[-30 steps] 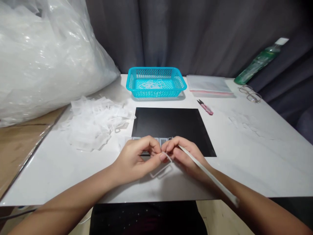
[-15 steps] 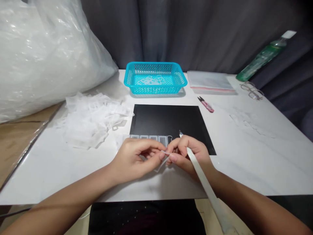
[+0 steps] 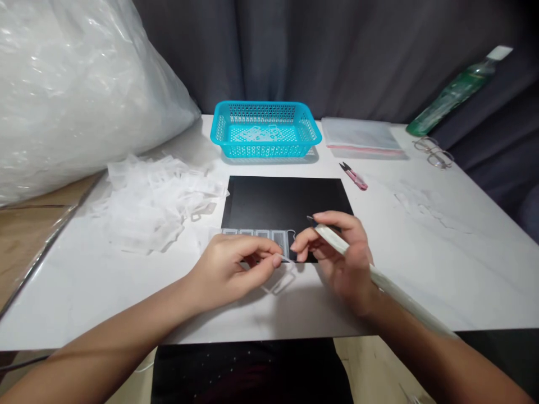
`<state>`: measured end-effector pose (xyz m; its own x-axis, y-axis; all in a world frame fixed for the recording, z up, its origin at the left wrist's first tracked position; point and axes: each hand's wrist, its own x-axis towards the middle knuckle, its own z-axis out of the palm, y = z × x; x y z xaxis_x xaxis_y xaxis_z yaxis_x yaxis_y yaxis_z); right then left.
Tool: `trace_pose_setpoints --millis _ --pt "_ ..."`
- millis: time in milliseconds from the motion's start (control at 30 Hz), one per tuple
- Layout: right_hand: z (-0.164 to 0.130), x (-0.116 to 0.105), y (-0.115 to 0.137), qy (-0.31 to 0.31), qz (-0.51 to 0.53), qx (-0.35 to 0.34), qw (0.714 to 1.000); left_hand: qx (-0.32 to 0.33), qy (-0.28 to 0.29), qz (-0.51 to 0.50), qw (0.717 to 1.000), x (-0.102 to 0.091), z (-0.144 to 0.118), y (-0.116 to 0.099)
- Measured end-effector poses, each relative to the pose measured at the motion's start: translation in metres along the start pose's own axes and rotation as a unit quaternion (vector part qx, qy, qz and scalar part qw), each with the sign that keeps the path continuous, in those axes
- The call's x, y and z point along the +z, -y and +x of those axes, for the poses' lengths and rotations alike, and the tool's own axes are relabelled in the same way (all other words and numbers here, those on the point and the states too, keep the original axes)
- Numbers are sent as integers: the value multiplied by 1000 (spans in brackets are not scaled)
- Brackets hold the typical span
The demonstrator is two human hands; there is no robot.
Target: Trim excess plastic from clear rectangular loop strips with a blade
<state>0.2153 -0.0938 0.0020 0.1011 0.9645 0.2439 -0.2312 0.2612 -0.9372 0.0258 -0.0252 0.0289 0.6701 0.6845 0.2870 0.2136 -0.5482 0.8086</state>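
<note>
My left hand point(image 3: 242, 266) pinches a small translucent plastic frame point(image 3: 281, 283) by one edge, between thumb and index finger. The frame hangs tilted below the fingertips. My right hand point(image 3: 343, 252) is a little to the right, apart from the frame, with its fingers loosely curled around a long pale tool point(image 3: 332, 238) with a thin metal tip. The tool's shaft runs back over the right wrist. Behind my left hand, a row of translucent rectangular frames point(image 3: 263, 233) lies along the near part of a black mat point(image 3: 290, 199); my left hand hides some of the row.
A heap of translucent plastic pieces point(image 3: 147, 205) lies left, below a bulging clear bag point(image 3: 84, 95). Behind the mat stands a blue basket point(image 3: 265, 151) with pieces inside. Pink thread snips point(image 3: 356, 177), plastic bags point(image 3: 362, 137), glasses point(image 3: 433, 152) and a green bottle point(image 3: 458, 92) are at right.
My right hand has drawn away from the left and turned upward, its fingers off the frame. The tool has swung back toward the right forearm. My left hand keeps its pinch.
</note>
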Motion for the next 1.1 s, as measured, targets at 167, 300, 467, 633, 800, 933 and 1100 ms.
trace_pose_setpoints --millis 167,300,467,633,800,933,1100 --pt "1 -2 5 4 13 26 1000 47 17 68 996 -3 -1 2" --pt "2 -4 7 36 2 66 997 93 8 130 987 -3 -1 6" --pt "6 -5 9 32 0 71 997 129 -9 192 973 -1 -2 11" --pt "9 -6 10 67 -37 43 996 173 -38 284 942 -4 -3 14" --pt "10 -6 11 21 -168 2 986 263 -91 412 868 -13 -1 18" --pt "12 -9 5 11 -364 -40 930 165 -63 511 841 -13 4 31" --pt "10 -13 -12 261 -565 -117 774 8 45 476 878 -13 10 49"
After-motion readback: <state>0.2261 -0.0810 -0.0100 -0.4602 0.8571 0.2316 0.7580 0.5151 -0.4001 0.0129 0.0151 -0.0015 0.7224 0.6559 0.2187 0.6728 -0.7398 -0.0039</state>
